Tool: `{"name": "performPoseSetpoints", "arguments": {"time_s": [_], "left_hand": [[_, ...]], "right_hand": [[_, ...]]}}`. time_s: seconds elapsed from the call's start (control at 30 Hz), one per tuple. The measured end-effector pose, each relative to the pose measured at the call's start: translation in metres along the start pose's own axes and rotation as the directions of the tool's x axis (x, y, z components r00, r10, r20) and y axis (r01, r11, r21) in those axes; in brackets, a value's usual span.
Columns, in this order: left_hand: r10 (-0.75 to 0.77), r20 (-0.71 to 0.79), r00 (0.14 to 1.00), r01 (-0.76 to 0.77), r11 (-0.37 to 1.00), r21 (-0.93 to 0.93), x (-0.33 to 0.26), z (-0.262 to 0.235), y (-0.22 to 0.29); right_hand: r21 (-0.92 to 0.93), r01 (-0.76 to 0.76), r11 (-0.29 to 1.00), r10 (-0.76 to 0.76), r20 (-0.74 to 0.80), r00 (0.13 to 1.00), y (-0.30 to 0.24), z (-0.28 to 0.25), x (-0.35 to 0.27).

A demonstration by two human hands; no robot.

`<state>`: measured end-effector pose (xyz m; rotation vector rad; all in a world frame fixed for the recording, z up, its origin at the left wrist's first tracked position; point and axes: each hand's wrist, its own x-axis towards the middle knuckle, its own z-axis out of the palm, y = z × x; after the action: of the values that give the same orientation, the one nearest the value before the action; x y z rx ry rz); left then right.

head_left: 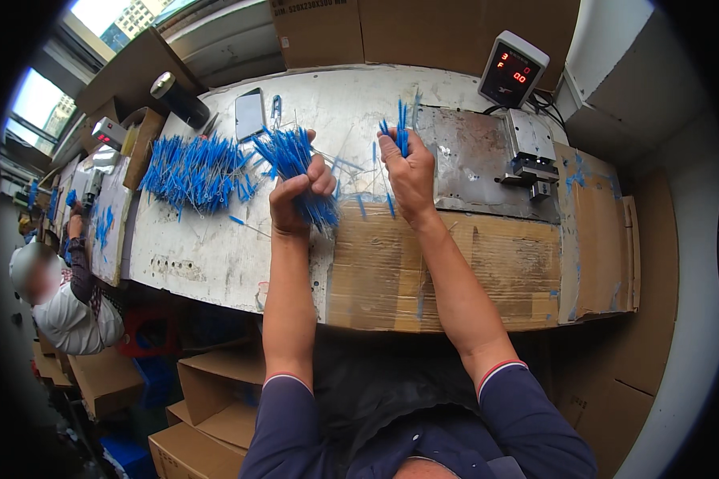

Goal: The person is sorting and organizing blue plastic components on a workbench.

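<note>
My left hand [297,199] is closed round a thick bundle of small blue wire brushes [284,152], their bristle heads pointing several ways and sticking out above and below the fist. To its right, my right hand [411,177] pinches a few more blue brushes [402,132] upright between thumb and fingers. A dense pile of the same brushes [196,172], with thin metal wire stems, lies on the white worktable [216,267] left of my left hand. Several loose brushes lie scattered on the table between and around my hands.
A metal plate [471,152] with a small clamp-like fixture [533,148] is at the right, before a lit display box [513,70]. Flattened cardboard [471,259] covers the front edge. A phone [249,114] and dark flask [180,100] stand behind the pile. Another person [76,307] works at far left.
</note>
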<state>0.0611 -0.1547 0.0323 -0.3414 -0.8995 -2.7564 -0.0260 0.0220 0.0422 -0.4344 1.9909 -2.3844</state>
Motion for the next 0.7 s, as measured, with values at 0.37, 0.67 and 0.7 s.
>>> {"name": "performPoseSetpoints", "arguments": {"time_s": [0.37,0.67,0.7], "left_hand": [[0.000,0.086,0.996,0.009,0.995,-0.102,0.000,-0.006,-0.004],[-0.010,0.087,0.996,0.018,0.996,-0.090,-0.001,-0.001,-0.007],[-0.014,0.053,0.998,0.018,0.998,-0.063,-0.001,0.004,-0.009]], "right_hand": [[-0.128,-0.043,0.991,0.082,0.319,0.944,0.012,0.004,-0.004],[0.465,-0.446,0.765,0.350,0.281,0.894,0.004,-0.001,-0.002],[0.466,-0.444,0.765,0.350,0.279,0.894,0.005,-0.001,-0.001]]}}
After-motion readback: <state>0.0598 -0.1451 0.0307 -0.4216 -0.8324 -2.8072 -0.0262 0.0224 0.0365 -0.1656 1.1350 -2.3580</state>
